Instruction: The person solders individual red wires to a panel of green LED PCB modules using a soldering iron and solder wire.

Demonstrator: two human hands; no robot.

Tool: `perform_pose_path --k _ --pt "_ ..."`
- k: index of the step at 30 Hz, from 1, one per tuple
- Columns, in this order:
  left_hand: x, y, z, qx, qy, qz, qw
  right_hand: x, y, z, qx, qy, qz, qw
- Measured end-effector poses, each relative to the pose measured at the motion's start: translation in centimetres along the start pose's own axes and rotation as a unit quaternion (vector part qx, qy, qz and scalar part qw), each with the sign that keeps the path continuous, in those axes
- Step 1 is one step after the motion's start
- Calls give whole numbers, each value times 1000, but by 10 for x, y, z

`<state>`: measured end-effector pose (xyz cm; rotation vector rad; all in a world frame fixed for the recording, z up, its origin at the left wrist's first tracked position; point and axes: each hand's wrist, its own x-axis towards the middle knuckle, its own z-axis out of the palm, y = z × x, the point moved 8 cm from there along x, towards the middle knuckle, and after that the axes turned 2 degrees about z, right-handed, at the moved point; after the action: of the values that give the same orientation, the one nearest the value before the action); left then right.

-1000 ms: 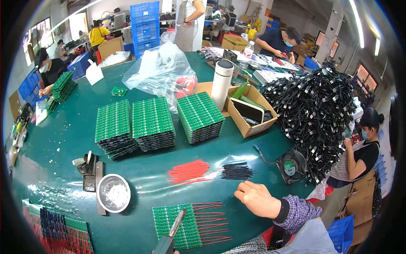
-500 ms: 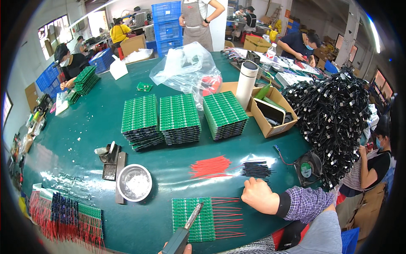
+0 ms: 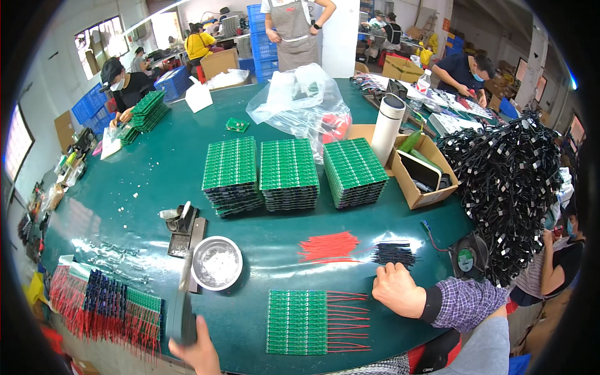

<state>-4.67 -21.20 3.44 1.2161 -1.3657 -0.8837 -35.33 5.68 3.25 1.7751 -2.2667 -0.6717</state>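
My left hand (image 3: 201, 351), at the lower left, grips a soldering iron (image 3: 181, 319) by its dark grey-green handle. Its metal end points up alongside a white bowl (image 3: 237, 256) of pale material. My right hand (image 3: 400, 291) is closed, knuckles up, at the near end of a pile of black wires (image 3: 395, 252); what its fingertips hold is hidden. A green circuit board panel (image 3: 297, 322) lies flat between my hands, with a row of red wires (image 3: 348, 322) running from its right edge toward my right hand. Loose red wires (image 3: 329, 247) lie beside the black ones.
Three stacks of green panels (image 3: 289, 165) stand mid-table. Wired panels (image 3: 109, 312) lean at the left edge. A soldering iron stand (image 3: 182, 230) sits behind the bowl. To the right are a cardboard box (image 3: 426, 197), white flask (image 3: 387, 128), small fan (image 3: 469, 255) and heaped black cables (image 3: 503, 187).
My left hand and the soldering iron have moved left, from over the panel to beside the bowl. My right hand stays by the black wires. The view has turned slightly left.
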Motion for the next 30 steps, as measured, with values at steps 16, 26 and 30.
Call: perform_pose_path --k 16,26,30 --pt "-64 -2 14 -41 -159 -90 982 -7 0 4 8 -30 -11 999" --pt "-108 5 16 -96 -238 -205 944 1 -15 -42 346 228 39 909" --pt "-125 -8 14 -104 -282 -232 925 -4 -30 -34 453 325 70 828"
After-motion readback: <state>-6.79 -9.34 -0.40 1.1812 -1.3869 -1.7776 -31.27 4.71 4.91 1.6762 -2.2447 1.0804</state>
